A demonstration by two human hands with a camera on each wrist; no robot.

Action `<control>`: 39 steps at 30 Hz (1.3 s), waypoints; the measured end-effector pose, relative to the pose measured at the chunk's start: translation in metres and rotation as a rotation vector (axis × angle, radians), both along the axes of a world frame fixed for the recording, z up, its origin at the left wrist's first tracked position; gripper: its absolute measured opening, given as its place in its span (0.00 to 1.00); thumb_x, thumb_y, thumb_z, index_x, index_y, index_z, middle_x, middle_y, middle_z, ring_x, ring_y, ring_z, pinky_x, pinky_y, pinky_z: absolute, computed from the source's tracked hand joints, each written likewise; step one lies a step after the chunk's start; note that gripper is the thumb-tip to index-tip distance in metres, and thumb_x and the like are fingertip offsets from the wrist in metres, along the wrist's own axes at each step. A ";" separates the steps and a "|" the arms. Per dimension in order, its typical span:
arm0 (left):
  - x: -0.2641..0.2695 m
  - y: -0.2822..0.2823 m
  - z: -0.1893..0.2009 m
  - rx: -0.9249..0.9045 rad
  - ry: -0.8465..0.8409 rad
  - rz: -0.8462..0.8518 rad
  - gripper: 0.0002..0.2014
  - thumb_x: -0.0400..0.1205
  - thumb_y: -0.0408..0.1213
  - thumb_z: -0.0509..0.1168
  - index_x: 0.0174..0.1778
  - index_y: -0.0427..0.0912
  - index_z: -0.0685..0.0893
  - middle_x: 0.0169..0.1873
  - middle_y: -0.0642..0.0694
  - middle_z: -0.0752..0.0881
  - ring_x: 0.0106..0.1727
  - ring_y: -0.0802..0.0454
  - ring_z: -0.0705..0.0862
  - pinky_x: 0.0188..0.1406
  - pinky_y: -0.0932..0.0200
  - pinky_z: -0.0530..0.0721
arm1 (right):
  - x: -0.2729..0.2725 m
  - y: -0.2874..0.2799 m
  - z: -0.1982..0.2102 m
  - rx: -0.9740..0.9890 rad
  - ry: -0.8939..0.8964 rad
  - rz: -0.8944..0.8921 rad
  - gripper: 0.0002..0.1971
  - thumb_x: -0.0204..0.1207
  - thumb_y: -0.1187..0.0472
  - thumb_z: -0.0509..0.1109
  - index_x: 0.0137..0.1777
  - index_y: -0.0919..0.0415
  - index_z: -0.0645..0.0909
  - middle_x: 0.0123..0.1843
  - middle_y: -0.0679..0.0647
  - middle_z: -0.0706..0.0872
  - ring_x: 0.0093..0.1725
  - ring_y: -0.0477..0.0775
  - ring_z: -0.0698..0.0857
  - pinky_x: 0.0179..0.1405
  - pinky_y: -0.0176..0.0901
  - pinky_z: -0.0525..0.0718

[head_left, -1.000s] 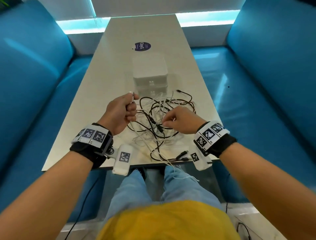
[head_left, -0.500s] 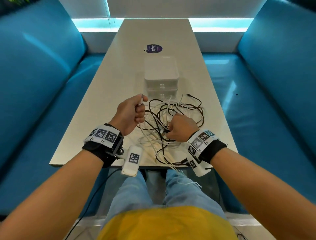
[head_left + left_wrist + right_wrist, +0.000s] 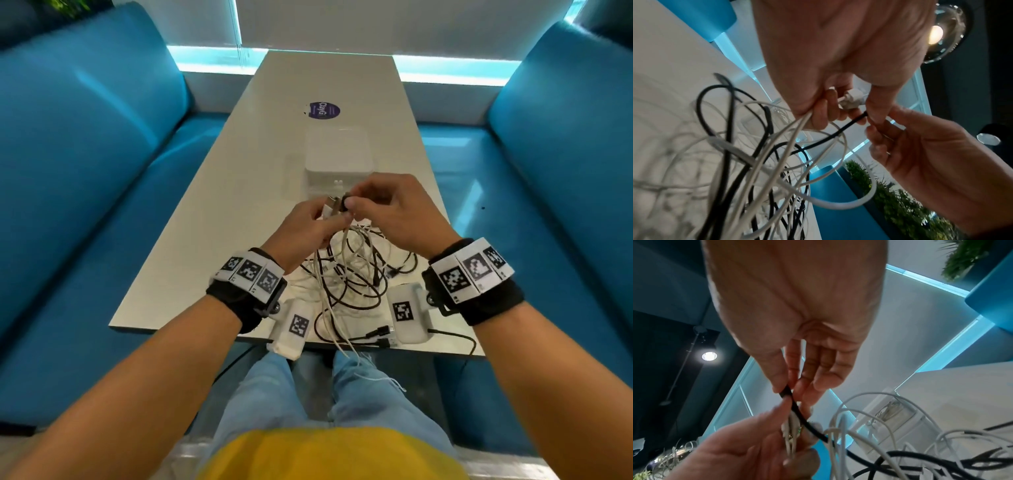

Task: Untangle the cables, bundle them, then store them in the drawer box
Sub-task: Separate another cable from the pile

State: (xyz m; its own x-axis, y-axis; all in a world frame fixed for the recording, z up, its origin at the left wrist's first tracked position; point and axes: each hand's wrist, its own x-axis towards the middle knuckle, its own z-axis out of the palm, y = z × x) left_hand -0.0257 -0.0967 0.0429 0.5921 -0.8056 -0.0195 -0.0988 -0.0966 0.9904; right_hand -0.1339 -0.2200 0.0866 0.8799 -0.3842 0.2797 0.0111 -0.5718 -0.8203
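A tangle of black and white cables (image 3: pixel 346 274) hangs from my raised hands down to the table's near edge. My left hand (image 3: pixel 315 222) grips white cable plugs (image 3: pixel 851 99) and several white strands (image 3: pixel 790 426). My right hand (image 3: pixel 373 205) pinches the end of a black cable (image 3: pixel 786 394) between thumb and forefinger, right against the left hand's fingertips; the black cable (image 3: pixel 830 138) runs back into the tangle. The white drawer box (image 3: pixel 337 161) stands shut just beyond the hands.
The table (image 3: pixel 239 164) is long and pale, with a purple round sticker (image 3: pixel 323 110) beyond the box. Blue sofas (image 3: pixel 85 154) flank both sides. Black plugs (image 3: pixel 380 334) lie at the table's near edge, and a white strand dangles over my knees.
Both hands have risen off the table and come together in front of the box. The right hand left the middle of the tangle and now pinches a black cable end, lifting the cables.
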 end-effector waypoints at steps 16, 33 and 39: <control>0.043 0.023 0.009 -0.317 0.496 0.264 0.11 0.87 0.37 0.58 0.39 0.41 0.77 0.28 0.52 0.74 0.21 0.60 0.62 0.21 0.66 0.59 | 0.004 -0.049 -0.096 -0.272 0.556 -0.261 0.10 0.79 0.53 0.68 0.57 0.50 0.87 0.53 0.57 0.89 0.55 0.61 0.85 0.54 0.48 0.82; 0.024 0.018 0.034 -0.350 0.453 0.146 0.17 0.87 0.48 0.54 0.36 0.44 0.74 0.31 0.49 0.69 0.21 0.61 0.61 0.23 0.65 0.56 | 0.035 -0.010 -0.091 -0.179 0.496 -0.046 0.09 0.82 0.52 0.65 0.41 0.53 0.80 0.35 0.49 0.81 0.40 0.53 0.80 0.36 0.42 0.70; 0.028 0.022 0.041 -0.343 0.451 0.341 0.23 0.81 0.56 0.63 0.26 0.48 0.65 0.21 0.54 0.66 0.20 0.59 0.58 0.20 0.64 0.55 | 0.033 -0.025 -0.088 -0.175 0.444 -0.079 0.08 0.82 0.57 0.66 0.48 0.56 0.86 0.30 0.45 0.79 0.32 0.43 0.76 0.32 0.36 0.70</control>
